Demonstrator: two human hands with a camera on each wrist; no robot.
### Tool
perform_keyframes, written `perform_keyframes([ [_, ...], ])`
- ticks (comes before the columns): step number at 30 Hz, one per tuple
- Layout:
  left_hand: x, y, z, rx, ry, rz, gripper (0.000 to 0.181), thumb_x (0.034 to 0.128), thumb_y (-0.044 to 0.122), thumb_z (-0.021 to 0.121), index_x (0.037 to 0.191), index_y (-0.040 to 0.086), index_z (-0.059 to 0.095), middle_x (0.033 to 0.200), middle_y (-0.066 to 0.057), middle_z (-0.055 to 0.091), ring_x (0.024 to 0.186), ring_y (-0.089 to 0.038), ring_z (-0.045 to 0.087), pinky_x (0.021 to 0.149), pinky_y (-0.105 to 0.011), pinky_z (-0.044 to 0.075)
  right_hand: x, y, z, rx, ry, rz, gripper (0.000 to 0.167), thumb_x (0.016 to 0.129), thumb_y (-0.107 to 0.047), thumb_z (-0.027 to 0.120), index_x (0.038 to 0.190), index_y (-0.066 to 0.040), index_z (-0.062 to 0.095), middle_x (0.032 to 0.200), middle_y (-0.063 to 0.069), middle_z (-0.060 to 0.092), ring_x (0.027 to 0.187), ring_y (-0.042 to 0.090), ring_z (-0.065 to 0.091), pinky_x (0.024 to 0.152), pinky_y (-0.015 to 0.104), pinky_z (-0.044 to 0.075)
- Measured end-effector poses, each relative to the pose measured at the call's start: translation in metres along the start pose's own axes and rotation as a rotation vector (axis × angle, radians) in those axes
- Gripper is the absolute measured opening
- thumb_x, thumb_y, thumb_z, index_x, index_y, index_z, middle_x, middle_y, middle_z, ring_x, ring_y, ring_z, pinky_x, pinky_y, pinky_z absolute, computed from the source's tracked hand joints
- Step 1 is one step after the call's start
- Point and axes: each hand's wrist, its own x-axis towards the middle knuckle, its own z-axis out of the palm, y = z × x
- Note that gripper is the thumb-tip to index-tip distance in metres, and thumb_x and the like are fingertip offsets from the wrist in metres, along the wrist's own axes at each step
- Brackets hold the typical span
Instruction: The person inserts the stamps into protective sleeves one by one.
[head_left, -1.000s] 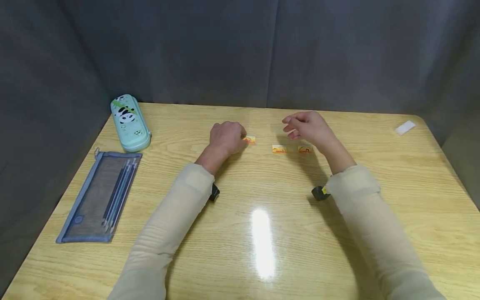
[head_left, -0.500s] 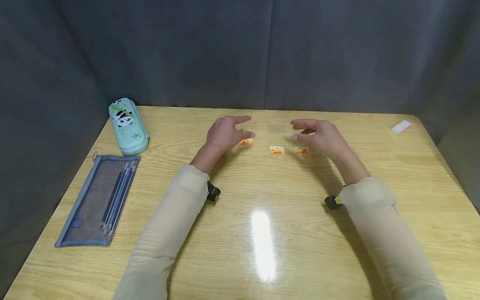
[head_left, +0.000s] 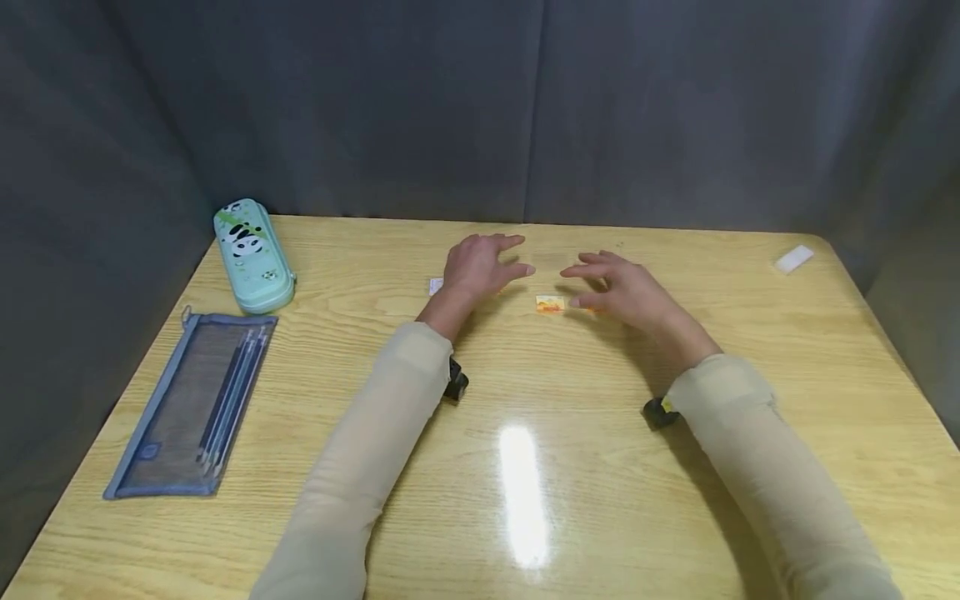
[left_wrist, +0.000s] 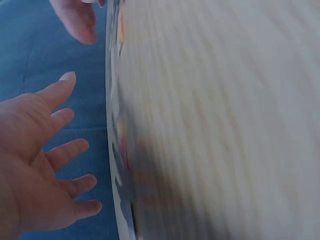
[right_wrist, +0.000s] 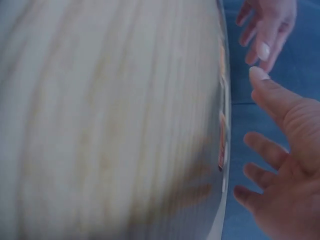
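In the head view, a small yellow-orange card (head_left: 551, 304) lies flat between the two hands. Part of a second orange card shows beside the thumb of my right hand (head_left: 626, 292), which hovers above the table with spread fingers and holds nothing. My left hand (head_left: 480, 268) is also raised over the table, thumb and fingers apart, and mostly covers another card. A pale small piece (head_left: 436, 286) shows just left of that hand. Both wrist views show spread, empty fingers, the left (left_wrist: 45, 165) and the right (right_wrist: 285, 160), above blurred cards seen edge-on.
On the wooden table (head_left: 450, 517), a mint panda case (head_left: 255, 257) stands at the back left. In front of it lies a mesh pouch (head_left: 191, 406) with several pencils. A white block (head_left: 794, 259) is near the back right corner, and a dark curtain (head_left: 360, 108) hangs behind.
My left hand has let go of the left card, opened its fingers and moved right, uncovering the pale piece. My right hand has lowered slightly towards the right card, partly hiding it.
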Motion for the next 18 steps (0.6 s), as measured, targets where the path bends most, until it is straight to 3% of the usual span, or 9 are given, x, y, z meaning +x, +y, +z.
perform_keyframes([
  [6, 0.010, 0.012, 0.006, -0.006, -0.026, -0.034, 0.055, 0.0962, 0.052, 0.064, 0.147, 0.034, 0.054, 0.153, 0.002, 0.053, 0.139, -0.026, 0.051, 0.107, -0.043, 0.048, 0.003, -0.006, 0.003, -0.099, -0.003, -0.063, 0.047, 0.092, -0.028, 0.077, 0.135, -0.014, 0.066, 0.158, 0.023, 0.041, 0.152, 0.046, 0.023, 0.122, 0.066, 0.019],
  [12, 0.016, 0.020, 0.015, 0.026, -0.046, -0.075, 0.053, 0.0956, 0.051, 0.065, 0.145, 0.036, 0.056, 0.153, 0.004, 0.053, 0.137, -0.027, 0.053, 0.112, -0.044, 0.042, 0.005, -0.009, 0.008, -0.166, 0.014, -0.141, 0.038, 0.090, -0.024, 0.079, 0.126, -0.012, 0.072, 0.144, 0.022, 0.055, 0.138, 0.043, 0.044, 0.118, 0.061, 0.031],
  [18, 0.020, 0.025, 0.018, 0.069, -0.045, -0.092, 0.051, 0.0965, 0.049, 0.065, 0.145, 0.035, 0.056, 0.151, 0.005, 0.056, 0.134, -0.023, 0.056, 0.112, -0.044, 0.038, 0.007, -0.013, 0.009, -0.212, 0.009, -0.140, 0.029, 0.089, -0.023, 0.079, 0.117, -0.013, 0.076, 0.143, 0.022, 0.058, 0.141, 0.043, 0.043, 0.121, 0.059, 0.028],
])
